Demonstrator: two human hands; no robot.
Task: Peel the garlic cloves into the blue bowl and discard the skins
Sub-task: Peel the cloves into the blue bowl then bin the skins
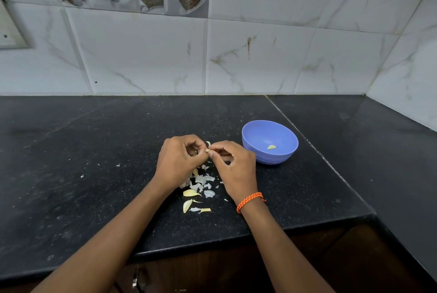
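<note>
My left hand and right hand both pinch one garlic clove, just left of blue bowl. One peeled clove inside bowl. Skins nearer me than bowl. Best: anchor clove, peel skin from tip, drop scraps over pile.

Left hand, right hand pinch garlic clove; blue bowl right.
</note>
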